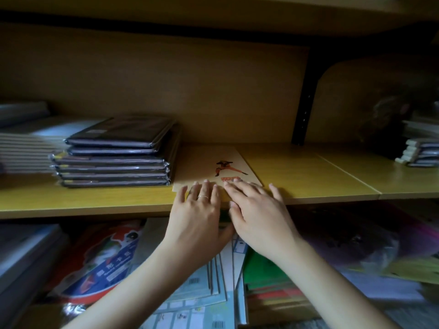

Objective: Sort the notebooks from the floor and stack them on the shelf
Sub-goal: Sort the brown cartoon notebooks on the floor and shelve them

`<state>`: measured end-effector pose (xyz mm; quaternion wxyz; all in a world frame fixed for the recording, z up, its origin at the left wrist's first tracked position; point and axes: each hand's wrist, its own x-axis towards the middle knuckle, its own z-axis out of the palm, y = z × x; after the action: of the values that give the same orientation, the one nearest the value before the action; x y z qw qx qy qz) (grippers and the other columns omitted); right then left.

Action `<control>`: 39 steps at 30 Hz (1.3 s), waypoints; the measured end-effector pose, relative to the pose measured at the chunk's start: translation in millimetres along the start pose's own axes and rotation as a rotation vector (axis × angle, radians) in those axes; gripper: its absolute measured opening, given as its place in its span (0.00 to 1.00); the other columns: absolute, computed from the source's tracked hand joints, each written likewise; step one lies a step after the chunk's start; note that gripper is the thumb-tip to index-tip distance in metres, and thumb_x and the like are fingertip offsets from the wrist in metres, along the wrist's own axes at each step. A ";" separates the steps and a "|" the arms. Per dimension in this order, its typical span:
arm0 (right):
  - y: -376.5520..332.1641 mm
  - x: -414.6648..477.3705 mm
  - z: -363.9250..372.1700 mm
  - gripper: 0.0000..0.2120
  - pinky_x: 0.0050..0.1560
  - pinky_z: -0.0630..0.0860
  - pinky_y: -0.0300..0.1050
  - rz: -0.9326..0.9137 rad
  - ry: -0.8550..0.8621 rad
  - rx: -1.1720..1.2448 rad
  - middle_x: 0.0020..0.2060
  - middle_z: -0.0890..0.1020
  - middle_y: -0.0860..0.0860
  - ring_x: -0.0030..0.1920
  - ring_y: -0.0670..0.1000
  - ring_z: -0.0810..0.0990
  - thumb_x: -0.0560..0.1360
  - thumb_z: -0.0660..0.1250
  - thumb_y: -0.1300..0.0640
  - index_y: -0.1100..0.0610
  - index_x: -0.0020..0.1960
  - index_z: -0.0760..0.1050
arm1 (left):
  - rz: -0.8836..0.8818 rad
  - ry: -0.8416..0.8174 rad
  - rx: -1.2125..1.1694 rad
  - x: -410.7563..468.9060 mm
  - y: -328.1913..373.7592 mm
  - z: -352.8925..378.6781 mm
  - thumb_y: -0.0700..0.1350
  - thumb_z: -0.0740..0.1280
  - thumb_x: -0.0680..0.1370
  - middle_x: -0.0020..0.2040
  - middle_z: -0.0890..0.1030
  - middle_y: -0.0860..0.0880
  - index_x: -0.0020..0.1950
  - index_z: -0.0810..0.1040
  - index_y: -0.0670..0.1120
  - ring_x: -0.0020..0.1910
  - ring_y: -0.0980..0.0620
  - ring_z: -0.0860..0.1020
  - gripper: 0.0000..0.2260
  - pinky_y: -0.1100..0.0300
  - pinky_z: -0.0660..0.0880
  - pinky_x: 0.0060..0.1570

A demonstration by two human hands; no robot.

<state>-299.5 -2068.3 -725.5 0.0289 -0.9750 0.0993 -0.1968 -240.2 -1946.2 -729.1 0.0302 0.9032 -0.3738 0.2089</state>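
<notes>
On the shelf (308,176), a tan notebook (211,166) lies beside wrapped stacked notebooks (114,155); left hand (199,210) and right hand (256,210) press it, fingers flat.

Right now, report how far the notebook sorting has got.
Done: a stack of dark wrapped notebooks sits on the shelf. In hand: the left hand and right hand press flat on a tan notebook lying beside that stack, at the shelf's front edge. Left: pale printed notebooks and green covers lie loose below the shelf, not yet shelved.
</notes>
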 end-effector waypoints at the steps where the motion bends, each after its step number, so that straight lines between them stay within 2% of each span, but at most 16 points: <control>1: 1.4 3.2 2.2 0.23 0.74 0.42 0.55 -0.002 -0.013 0.008 0.76 0.54 0.41 0.75 0.44 0.52 0.81 0.47 0.47 0.42 0.76 0.50 | 0.008 -0.009 0.021 2.7 -2.0 0.4 0.65 0.41 0.70 0.70 0.71 0.41 0.71 0.68 0.43 0.68 0.43 0.70 0.39 0.43 0.61 0.68; 4: 6.0 5.0 10.0 0.22 0.74 0.41 0.53 -0.028 0.006 0.037 0.76 0.52 0.41 0.76 0.45 0.50 0.81 0.46 0.48 0.40 0.75 0.49 | 0.018 -0.035 0.060 8.1 -7.8 0.2 0.68 0.33 0.67 0.76 0.59 0.44 0.76 0.54 0.46 0.75 0.46 0.58 0.44 0.46 0.52 0.73; 9: 15.7 -16.6 24.3 0.24 0.74 0.47 0.46 -0.136 0.146 0.056 0.72 0.63 0.42 0.73 0.43 0.58 0.78 0.44 0.50 0.44 0.73 0.58 | 0.006 -0.091 0.110 7.6 -6.9 -1.5 0.70 0.50 0.74 0.78 0.52 0.43 0.77 0.48 0.45 0.76 0.45 0.52 0.40 0.47 0.47 0.74; 11: 23.5 -32.2 28.9 0.22 0.75 0.46 0.43 -0.185 0.182 0.105 0.72 0.62 0.41 0.73 0.41 0.55 0.79 0.47 0.51 0.45 0.73 0.58 | -0.016 -0.050 0.050 3.2 -2.5 0.0 0.68 0.50 0.75 0.77 0.53 0.42 0.77 0.52 0.43 0.76 0.44 0.52 0.39 0.45 0.48 0.74; 13: 32.4 -55.7 31.7 0.21 0.73 0.54 0.40 -0.203 0.271 0.160 0.69 0.66 0.43 0.71 0.43 0.61 0.78 0.54 0.55 0.48 0.71 0.63 | 0.038 0.110 -0.071 -8.8 7.8 1.4 0.63 0.54 0.76 0.73 0.64 0.39 0.72 0.66 0.41 0.73 0.42 0.61 0.33 0.44 0.58 0.71; 15: 45.4 -87.4 38.2 0.20 0.68 0.62 0.38 -0.178 0.349 0.196 0.64 0.71 0.47 0.65 0.47 0.69 0.74 0.57 0.58 0.52 0.66 0.68 | 0.288 0.286 -0.222 -26.1 23.6 13.7 0.54 0.60 0.75 0.68 0.72 0.41 0.64 0.74 0.42 0.69 0.43 0.68 0.23 0.44 0.63 0.69; 17: 60.0 -123.1 47.9 0.20 0.64 0.64 0.37 -0.112 0.352 0.213 0.60 0.72 0.49 0.60 0.50 0.72 0.71 0.58 0.59 0.54 0.63 0.68 | 0.604 0.291 -0.295 -45.5 42.6 28.3 0.50 0.64 0.73 0.65 0.75 0.43 0.60 0.76 0.44 0.65 0.45 0.71 0.18 0.48 0.65 0.67; 20: 80.0 -178.8 63.5 0.22 0.59 0.66 0.33 0.027 0.220 0.237 0.56 0.73 0.46 0.56 0.48 0.75 0.68 0.61 0.64 0.52 0.60 0.69 | 0.928 0.075 -0.231 -68.8 72.2 54.2 0.48 0.63 0.72 0.63 0.75 0.44 0.58 0.76 0.46 0.57 0.45 0.74 0.16 0.52 0.71 0.59; 24: 98.8 -259.8 87.5 0.18 0.49 0.71 0.38 0.257 -0.033 0.201 0.53 0.73 0.42 0.49 0.47 0.77 0.69 0.60 0.62 0.47 0.56 0.70 | 1.043 -0.347 -0.220 -105.7 103.3 103.0 0.51 0.59 0.70 0.55 0.80 0.46 0.52 0.77 0.49 0.49 0.47 0.80 0.14 0.56 0.78 0.44; 26: 105.5 -300.9 102.7 0.20 0.49 0.74 0.43 0.409 -0.161 0.179 0.55 0.73 0.45 0.51 0.50 0.78 0.69 0.63 0.61 0.48 0.59 0.70 | 1.078 -0.514 -0.217 -126.8 118.2 119.3 0.52 0.62 0.72 0.58 0.79 0.45 0.57 0.76 0.48 0.53 0.46 0.79 0.16 0.54 0.78 0.48; 27: 106.3 -319.4 109.3 0.21 0.53 0.74 0.45 0.504 -0.212 0.172 0.57 0.73 0.48 0.55 0.53 0.77 0.69 0.65 0.60 0.50 0.61 0.70 | 1.069 -0.593 -0.234 -137.1 124.7 124.8 0.52 0.63 0.74 0.64 0.75 0.44 0.63 0.73 0.47 0.60 0.45 0.76 0.19 0.52 0.75 0.55; 29: 103.9 -349.8 122.2 0.23 0.61 0.67 0.45 0.744 -0.297 0.212 0.60 0.71 0.54 0.62 0.56 0.72 0.72 0.67 0.58 0.56 0.66 0.68 | 0.986 -0.734 -0.232 -156.5 131.9 137.2 0.52 0.61 0.78 0.74 0.62 0.42 0.73 0.61 0.46 0.72 0.47 0.62 0.25 0.53 0.60 0.70; 32: 98.7 -379.1 137.4 0.26 0.61 0.66 0.43 1.114 -0.340 0.361 0.60 0.73 0.58 0.64 0.57 0.70 0.72 0.70 0.51 0.61 0.65 0.69 | 0.934 -0.810 -0.118 -183.7 142.9 147.9 0.53 0.59 0.79 0.77 0.52 0.40 0.77 0.49 0.43 0.76 0.46 0.50 0.32 0.51 0.44 0.74; 34: 96.7 -390.8 147.0 0.23 0.53 0.73 0.42 1.230 -0.333 0.452 0.53 0.79 0.56 0.58 0.55 0.77 0.69 0.72 0.49 0.62 0.58 0.76 | 0.941 -0.859 -0.082 -201.9 146.6 153.2 0.54 0.59 0.79 0.77 0.50 0.39 0.77 0.46 0.42 0.77 0.45 0.48 0.34 0.52 0.42 0.75; 36: 92.1 -395.4 151.2 0.15 0.41 0.72 0.39 1.263 -0.319 0.539 0.46 0.82 0.54 0.50 0.52 0.81 0.69 0.73 0.52 0.60 0.50 0.79 | 0.876 -0.961 -0.154 -216.1 148.9 158.2 0.54 0.60 0.79 0.77 0.47 0.40 0.77 0.44 0.42 0.77 0.46 0.46 0.36 0.53 0.44 0.75; 39: 86.9 -393.4 148.9 0.07 0.35 0.72 0.37 1.293 -0.296 0.697 0.39 0.81 0.51 0.42 0.49 0.81 0.71 0.71 0.59 0.57 0.47 0.77 | 0.555 -1.106 -0.481 -233.0 154.2 168.5 0.52 0.66 0.75 0.78 0.48 0.44 0.77 0.46 0.42 0.76 0.47 0.51 0.39 0.54 0.53 0.74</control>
<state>-612.6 -2070.1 -1019.6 0.4591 -0.6730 0.5793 -0.0272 -434.1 -1938.2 -991.4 -0.0201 0.7157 -0.5891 -0.3746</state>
